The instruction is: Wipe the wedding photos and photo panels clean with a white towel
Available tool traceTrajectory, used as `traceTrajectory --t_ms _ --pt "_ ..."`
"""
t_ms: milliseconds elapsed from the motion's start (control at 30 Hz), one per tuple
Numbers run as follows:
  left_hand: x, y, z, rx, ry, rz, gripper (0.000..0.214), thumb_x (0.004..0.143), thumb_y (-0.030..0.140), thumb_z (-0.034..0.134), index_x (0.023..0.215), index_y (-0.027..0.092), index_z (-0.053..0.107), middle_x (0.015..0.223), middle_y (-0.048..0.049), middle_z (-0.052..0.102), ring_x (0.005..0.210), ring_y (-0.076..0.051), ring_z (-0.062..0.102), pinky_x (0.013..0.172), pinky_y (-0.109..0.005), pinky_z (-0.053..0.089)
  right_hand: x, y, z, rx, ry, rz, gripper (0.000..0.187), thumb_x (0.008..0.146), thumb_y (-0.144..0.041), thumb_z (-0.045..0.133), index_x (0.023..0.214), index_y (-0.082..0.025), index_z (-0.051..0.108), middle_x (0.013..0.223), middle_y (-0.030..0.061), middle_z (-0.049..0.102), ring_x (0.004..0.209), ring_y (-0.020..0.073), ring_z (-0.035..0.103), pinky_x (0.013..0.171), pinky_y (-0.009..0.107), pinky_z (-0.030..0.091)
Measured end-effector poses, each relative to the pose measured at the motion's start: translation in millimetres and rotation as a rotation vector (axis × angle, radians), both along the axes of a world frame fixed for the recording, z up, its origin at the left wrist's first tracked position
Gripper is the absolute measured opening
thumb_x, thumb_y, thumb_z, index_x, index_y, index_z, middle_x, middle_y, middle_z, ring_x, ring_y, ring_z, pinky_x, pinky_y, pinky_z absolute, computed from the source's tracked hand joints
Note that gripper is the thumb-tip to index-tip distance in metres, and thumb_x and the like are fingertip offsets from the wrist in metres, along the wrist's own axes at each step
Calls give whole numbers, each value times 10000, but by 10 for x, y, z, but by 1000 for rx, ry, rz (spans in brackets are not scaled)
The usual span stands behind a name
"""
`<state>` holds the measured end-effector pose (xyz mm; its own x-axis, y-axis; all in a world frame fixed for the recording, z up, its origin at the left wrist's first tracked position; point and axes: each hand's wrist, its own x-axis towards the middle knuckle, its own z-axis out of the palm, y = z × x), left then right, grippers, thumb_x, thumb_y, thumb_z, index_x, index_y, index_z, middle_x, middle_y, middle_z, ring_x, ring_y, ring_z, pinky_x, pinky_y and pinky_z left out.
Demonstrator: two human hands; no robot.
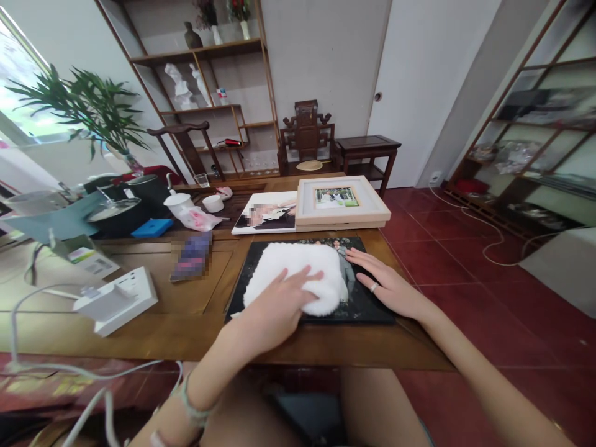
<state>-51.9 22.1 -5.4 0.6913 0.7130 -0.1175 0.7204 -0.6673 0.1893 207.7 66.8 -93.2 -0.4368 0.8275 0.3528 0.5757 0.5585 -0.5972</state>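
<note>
My left hand (274,307) lies on top of a fluffy white cloth (321,261), its fingers spread and pressed against the pile. Under the cloth is a dark photo panel (363,310) flat on the table, with figures in grey showing near its upper right. The cloth hides most of the panel's left and middle. On the panel's right side rests my right hand (388,285), fingers stretched out flat and a ring on one of them. It grips nothing.
Behind the panel lie a light wooden picture frame (344,220) and a white-edged photo print (265,214). At left on the wooden table (186,326) are a white power strip (125,304) with a cable, a small box (90,257), a blue box (152,228) and a white pot (179,203).
</note>
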Motion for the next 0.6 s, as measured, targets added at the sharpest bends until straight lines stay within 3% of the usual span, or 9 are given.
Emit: traceTrajectory --t_ms 167,267,367,500,600 --pt "-57 470 -180 176 -34 125 356 815 31 389 1039 173 626 1456 -73 370 1379 -254 250 1097 -526 237 2 0 4 2 12 11 403 938 -375 383 1326 -297 459 1455 26 409 1367 234 313 1126 497 261" --pt "-72 553 -208 221 -48 141 251 877 140 441 1030 172 637 1413 -94 435 1362 -272 289 1091 -530 245 4 2 5 3 10 12 402 937 -372 382 1326 -297 458 1456 28 407 1367 236 314 1124 502 263" --pt "-50 387 -112 144 -39 121 258 879 123 448 1038 190 640 1413 -84 437 1357 -267 301 1088 -532 252 7 6 -2 5 -1 14 407 938 -366 382 1331 -285 452 1458 39 403 1368 232 310 1126 498 260" --pt "2 -100 51 -14 -15 -14 330 850 56 465 1070 240 629 1426 -15 425 1365 -232 289 1115 -506 229 4 1 3 6 -7 7 409 936 -376 382 1325 -278 462 1454 42 409 1366 234 316 1128 488 260" --pt "20 -404 82 -39 -7 -99 326 833 28 459 1009 231 644 1409 11 448 1360 -205 300 1145 -460 190 -4 -9 22 4 -3 2 406 936 -386 381 1316 -280 474 1452 37 413 1367 236 312 1130 485 255"
